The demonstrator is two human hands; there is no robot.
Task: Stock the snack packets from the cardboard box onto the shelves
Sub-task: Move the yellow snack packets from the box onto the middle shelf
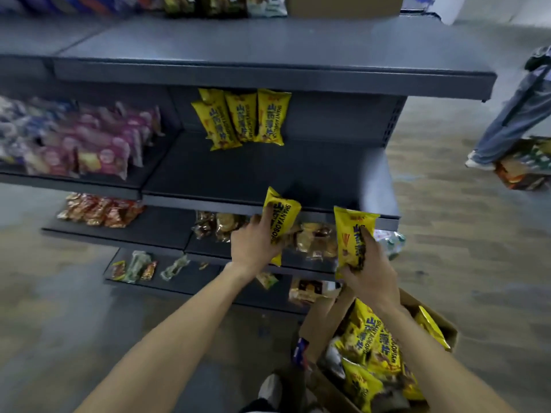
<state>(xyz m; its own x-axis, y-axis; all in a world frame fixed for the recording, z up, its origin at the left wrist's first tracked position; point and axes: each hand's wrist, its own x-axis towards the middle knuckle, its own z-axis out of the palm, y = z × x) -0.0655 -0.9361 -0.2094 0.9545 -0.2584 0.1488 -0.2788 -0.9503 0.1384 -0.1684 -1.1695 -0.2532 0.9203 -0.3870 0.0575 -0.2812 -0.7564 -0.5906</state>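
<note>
My left hand [253, 242] closed on a packet [280, 217], tilted toward the shelf [238, 180] ahead for placing | my right hand [368, 263] clasping another packet [353, 234], waiting | box [325, 326] below my right wrist, well stocked.

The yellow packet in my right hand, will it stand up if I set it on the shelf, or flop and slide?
The yellow packet looks puffy and light, since the right hand holds it by its lower half alone. It may tip: the packets on the shelf lean against the back panel. Its glossy film probably slides easily.
</note>
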